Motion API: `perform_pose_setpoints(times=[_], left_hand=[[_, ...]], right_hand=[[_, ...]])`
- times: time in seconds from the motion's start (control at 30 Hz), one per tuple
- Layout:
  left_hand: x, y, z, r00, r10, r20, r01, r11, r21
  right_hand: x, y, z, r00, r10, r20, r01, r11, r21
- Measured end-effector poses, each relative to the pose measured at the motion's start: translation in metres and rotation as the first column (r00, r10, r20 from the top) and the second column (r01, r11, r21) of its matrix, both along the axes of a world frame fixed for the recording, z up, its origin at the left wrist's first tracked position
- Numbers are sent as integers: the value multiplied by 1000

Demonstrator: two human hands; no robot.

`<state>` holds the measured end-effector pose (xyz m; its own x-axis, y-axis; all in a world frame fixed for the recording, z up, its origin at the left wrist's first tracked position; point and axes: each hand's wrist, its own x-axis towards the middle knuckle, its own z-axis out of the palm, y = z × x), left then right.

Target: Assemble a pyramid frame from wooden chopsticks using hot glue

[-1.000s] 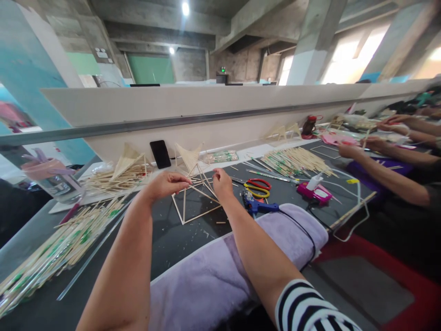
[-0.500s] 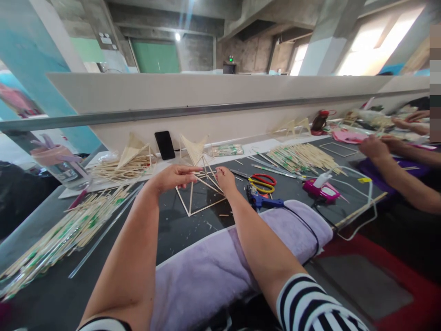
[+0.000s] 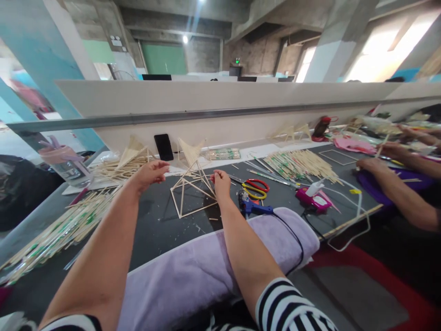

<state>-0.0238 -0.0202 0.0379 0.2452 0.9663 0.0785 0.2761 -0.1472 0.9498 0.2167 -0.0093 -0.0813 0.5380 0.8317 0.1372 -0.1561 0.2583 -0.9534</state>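
Note:
A frame of thin wooden sticks [image 3: 182, 197] stands on the dark table, with sticks rising to a peak. My left hand [image 3: 151, 174] is raised to the left of the frame, apart from it, fingers spread with nothing between them. At the right side of the frame, my right hand [image 3: 221, 183] has its fingers closed near the sticks; whatever they grip is too small to make out. Scissors with red and yellow handles [image 3: 255, 187] and a blue glue gun [image 3: 257, 208] lie right of my right hand.
Stick bundles [image 3: 65, 230] lie at left and more sticks [image 3: 299, 165] at right. A phone [image 3: 163, 147] leans on the partition [image 3: 220, 96]. A lilac towel [image 3: 179, 271] covers the front edge. Another person's hands [image 3: 375, 165] work at far right, near a magenta device [image 3: 313, 200].
My left hand has let go of the frame and moved left, its fingers opening. My right hand stays by the frame's right side. The view has shifted slightly.

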Motion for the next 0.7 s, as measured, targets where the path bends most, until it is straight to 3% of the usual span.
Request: perform_pose_setpoints(times=[0.1,0.2,0.23,0.33,0.4,0.47,0.57,0.63,0.7], left_hand=[[-3,4,-16,991,133,14,-133,991,-29],[-7,-9,-32,989,137,-49,-142,985,-102],[-7,-15,-38,990,109,-90,-121,983,-137],[-5,-33,-57,954,-135,-266,66,965,-254],[0,-42,-71,844,-311,-437,223,944,-242],[8,-49,-84,746,-337,-575,325,937,-128],[20,-58,-99,731,-222,-645,316,948,32],[24,-64,-104,743,-143,-653,264,960,91],[26,-69,-107,746,-86,-660,230,964,135]], right_hand=[[0,-1,0,997,-11,-73,15,999,47],[3,-1,2,989,-43,-141,55,995,83],[4,-2,5,986,-55,-158,71,993,95],[3,-9,21,981,-93,-173,121,980,157],[-5,-24,42,984,-101,-145,138,952,272],[-16,-47,70,992,-68,-109,108,901,420],[-32,-92,116,999,49,-8,-35,808,589],[-32,-116,142,983,104,151,-175,777,605],[-20,-127,158,946,117,302,-279,767,578]])
